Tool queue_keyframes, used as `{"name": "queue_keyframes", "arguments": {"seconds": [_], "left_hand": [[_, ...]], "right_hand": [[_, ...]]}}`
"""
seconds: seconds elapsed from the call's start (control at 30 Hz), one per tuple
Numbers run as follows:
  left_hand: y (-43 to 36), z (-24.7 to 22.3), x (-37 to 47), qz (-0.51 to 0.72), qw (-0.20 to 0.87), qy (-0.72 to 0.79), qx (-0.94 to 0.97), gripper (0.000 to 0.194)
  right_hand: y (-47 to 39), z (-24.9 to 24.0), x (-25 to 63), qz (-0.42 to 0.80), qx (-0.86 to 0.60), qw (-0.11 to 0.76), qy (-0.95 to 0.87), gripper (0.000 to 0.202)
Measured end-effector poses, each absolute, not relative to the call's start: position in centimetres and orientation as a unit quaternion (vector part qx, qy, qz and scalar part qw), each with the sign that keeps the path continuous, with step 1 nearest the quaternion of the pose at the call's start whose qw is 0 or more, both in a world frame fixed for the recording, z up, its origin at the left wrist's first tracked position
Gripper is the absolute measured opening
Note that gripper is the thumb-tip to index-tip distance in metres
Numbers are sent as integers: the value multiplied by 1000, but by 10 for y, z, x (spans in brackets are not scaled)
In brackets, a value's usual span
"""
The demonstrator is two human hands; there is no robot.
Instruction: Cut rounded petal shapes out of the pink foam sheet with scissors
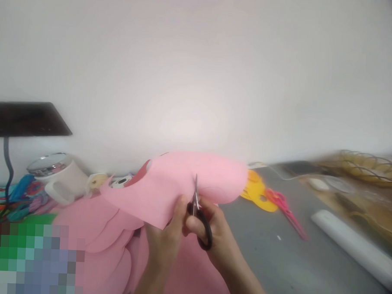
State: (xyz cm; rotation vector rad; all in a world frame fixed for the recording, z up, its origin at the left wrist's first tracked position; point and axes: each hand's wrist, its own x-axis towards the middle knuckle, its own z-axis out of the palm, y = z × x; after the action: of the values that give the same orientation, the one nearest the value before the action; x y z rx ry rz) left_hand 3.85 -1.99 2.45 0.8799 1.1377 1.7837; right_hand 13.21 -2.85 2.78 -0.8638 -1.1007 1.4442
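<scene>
My right hand [213, 228] is closed around the dark handles of a pair of scissors [205, 234], whose blades point away from me. The blades lie at a cut in a curled pink sheet [178, 176], which looks like paper or thin foam. Pinched on the near edge of that sheet, left of the cut, is my left hand [171, 226]. Its thumb shows on top, while its other fingers are hidden behind. Below and to the left lie several rounded pink cut pieces [103, 247], overlapping, and more pink sheet [193, 272] sits under my wrists.
On the grey tabletop [262, 262], pink scissors [287, 211] lie beside yellow cutouts [259, 191]. Farther right are a long white bar [354, 245] and a blurred wire basket [370, 167]. At left stand a white mug [67, 180] with a shiny lid and a dark screen-like panel [28, 119].
</scene>
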Motion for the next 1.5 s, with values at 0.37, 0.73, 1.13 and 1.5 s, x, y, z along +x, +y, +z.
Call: {"name": "queue_keyframes", "arguments": {"seconds": [0.37, 0.73, 1.13, 1.5], "left_hand": [[-19, 23, 36, 693, 434, 474, 326, 25], [-28, 41, 45, 678, 400, 562, 255, 31], [-30, 39, 42, 650, 415, 554, 315, 29], [-32, 44, 39, 621, 412, 576, 336, 38]], "right_hand": [[-28, 25, 130, 621, -366, 528, -448, 32], [-29, 23, 127, 624, -338, 541, -451, 38], [-27, 22, 130, 621, -329, 544, -459, 43], [-28, 24, 131, 634, -341, 523, -457, 38]]}}
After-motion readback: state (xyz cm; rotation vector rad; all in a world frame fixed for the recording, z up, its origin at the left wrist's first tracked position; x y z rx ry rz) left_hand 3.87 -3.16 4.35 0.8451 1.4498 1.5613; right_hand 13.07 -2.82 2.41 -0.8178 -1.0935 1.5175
